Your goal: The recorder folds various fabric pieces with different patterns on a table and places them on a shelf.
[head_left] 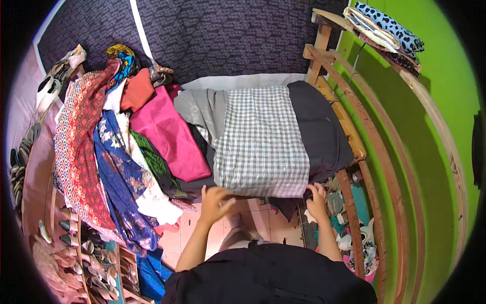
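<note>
The checked cloth lies spread flat on the bed, beside the pink cloth. The right hand pinches its near corner; the left hand hovers open at its edge.

Black garment on torso; forearms bare, no sleeves reaching them; hands bare, no gloves.

The checked cloth looks woven and matt, as does the dark cloth beside it. The pink fabric has a faint sheen. The rack is bare, rough wood. The green wall looks smooth, painted and matt.
</note>
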`<state>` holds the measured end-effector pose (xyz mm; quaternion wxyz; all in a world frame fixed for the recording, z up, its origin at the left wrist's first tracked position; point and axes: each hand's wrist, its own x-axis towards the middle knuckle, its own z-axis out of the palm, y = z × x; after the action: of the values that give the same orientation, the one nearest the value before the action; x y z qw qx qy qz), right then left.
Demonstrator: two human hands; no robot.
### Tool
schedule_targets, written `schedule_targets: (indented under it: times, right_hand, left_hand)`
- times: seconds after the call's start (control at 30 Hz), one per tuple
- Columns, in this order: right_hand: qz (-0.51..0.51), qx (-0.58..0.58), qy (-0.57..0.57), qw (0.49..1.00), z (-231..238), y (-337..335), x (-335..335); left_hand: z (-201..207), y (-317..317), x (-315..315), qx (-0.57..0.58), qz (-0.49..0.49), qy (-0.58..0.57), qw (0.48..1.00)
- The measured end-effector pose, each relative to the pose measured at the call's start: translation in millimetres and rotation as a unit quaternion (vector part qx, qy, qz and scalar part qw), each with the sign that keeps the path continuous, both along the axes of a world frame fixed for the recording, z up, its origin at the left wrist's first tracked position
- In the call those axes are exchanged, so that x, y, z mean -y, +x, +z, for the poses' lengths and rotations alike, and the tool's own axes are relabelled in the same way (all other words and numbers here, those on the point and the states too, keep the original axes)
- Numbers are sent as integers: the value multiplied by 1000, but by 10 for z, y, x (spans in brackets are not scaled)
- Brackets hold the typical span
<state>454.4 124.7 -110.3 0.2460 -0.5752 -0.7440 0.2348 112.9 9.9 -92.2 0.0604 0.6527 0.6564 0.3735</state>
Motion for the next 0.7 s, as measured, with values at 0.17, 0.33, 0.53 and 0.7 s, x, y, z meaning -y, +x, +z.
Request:
schedule_targets:
  times: [0.17,0.33,0.53,0.7]
  right_hand:
    - [-102,-109,80,986,109,-337,-101]
    - [-187,-306,-43,932,-575,-412,-462]
    - [-111,-466,-183,859,-394,-569,-268]
    - [-79,-423,-102,897,-216,-255,-100]
  left_hand:
    - [-371,-4,-102,350,236,44,906]
    - [-356,46,-252,486,244,-35,839]
    - [-386,200,-189,600,199,-32,774]
    - [-132,131,49,497,64,-132,855]
